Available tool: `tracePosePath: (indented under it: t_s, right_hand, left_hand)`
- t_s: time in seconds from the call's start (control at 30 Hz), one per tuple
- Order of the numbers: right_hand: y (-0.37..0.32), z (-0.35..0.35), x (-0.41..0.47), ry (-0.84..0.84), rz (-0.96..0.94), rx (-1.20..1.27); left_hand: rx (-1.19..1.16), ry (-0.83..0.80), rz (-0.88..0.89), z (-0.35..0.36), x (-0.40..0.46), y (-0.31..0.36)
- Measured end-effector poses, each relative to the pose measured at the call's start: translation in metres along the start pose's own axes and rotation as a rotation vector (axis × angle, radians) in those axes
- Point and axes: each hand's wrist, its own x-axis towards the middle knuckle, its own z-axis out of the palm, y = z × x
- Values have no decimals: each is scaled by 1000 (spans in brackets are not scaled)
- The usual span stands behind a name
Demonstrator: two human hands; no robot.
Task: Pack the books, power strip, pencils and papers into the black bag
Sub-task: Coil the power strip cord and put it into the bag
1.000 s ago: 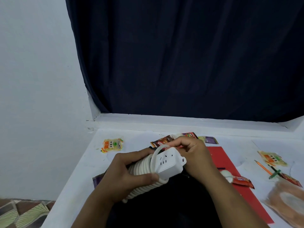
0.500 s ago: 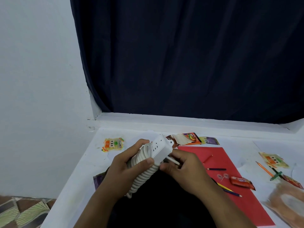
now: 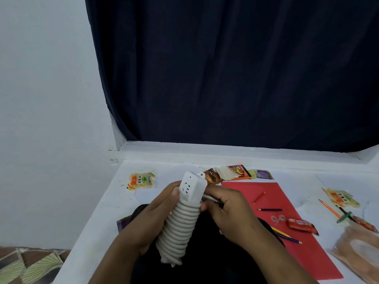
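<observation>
A white power strip (image 3: 191, 186) with its cord (image 3: 180, 226) coiled tightly round it is held upright over the black bag (image 3: 207, 257). My left hand (image 3: 151, 218) grips the coiled body from the left. My right hand (image 3: 227, 210) pinches the loose end of the cord just under the socket head. A red paper (image 3: 295, 228) lies to the right, with a red pencil (image 3: 258, 197), a dark pencil (image 3: 269, 210) and a yellow and a blue pencil (image 3: 286, 236) on it. An orange pencil (image 3: 329, 208) lies further right.
Snack packets lie about the white table (image 3: 98, 218): a yellow one (image 3: 141, 180) at left, several (image 3: 231, 174) behind the strip, a red one (image 3: 301, 226) on the paper, more at right (image 3: 339, 197). A plastic bag (image 3: 356, 247) sits near the right edge. A dark curtain (image 3: 225, 68) hangs behind.
The last loop of cord has been drawn tight onto the strip. The strip has turned more upright, and my right hand has moved from its top down to its right side.
</observation>
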Motion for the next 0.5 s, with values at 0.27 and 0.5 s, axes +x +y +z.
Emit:
tracePosePath:
  t_s: [0.27, 0.5]
  right_hand:
    - [7, -1, -3, 28, 140, 122]
    - [33, -5, -16, -102, 315, -38]
  left_hand:
    - [199, 242, 32, 7, 7, -2]
    - [217, 337, 54, 5, 8, 0]
